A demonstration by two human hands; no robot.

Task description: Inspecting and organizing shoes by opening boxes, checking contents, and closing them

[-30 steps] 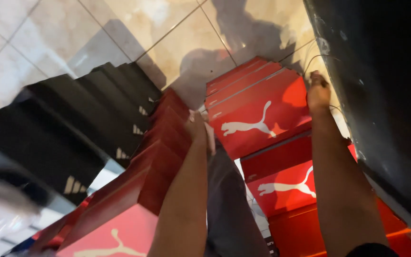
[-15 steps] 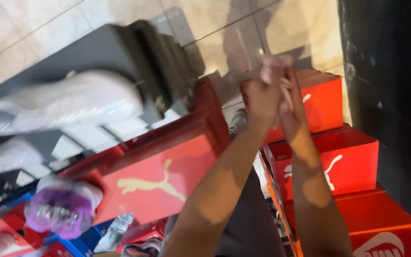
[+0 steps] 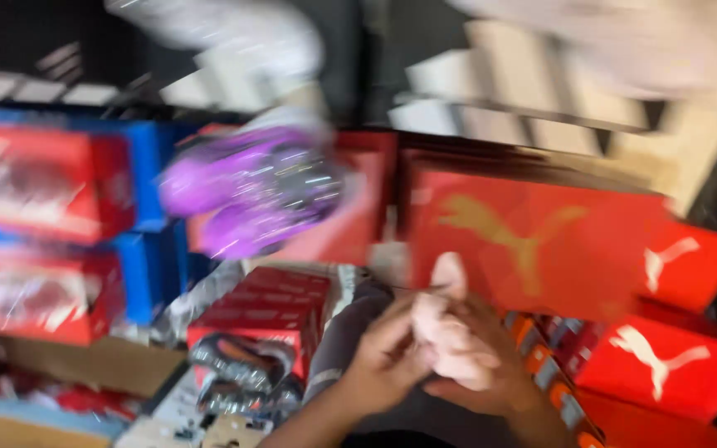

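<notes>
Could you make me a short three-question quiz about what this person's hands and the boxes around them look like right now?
1. True or false: the left hand and right hand are pressed together in front of the person.
2. Which colour is the large flat cardboard box just above the hands? A green, B red, C white.
3. Fill in: the blurred shiny shoe at upper left is ____ in colour.

Key
1. True: the two hands touch each other, and whether they hold anything is too blurred to tell.
2. B: it is red with a gold animal emblem.
3. Purple.
</notes>
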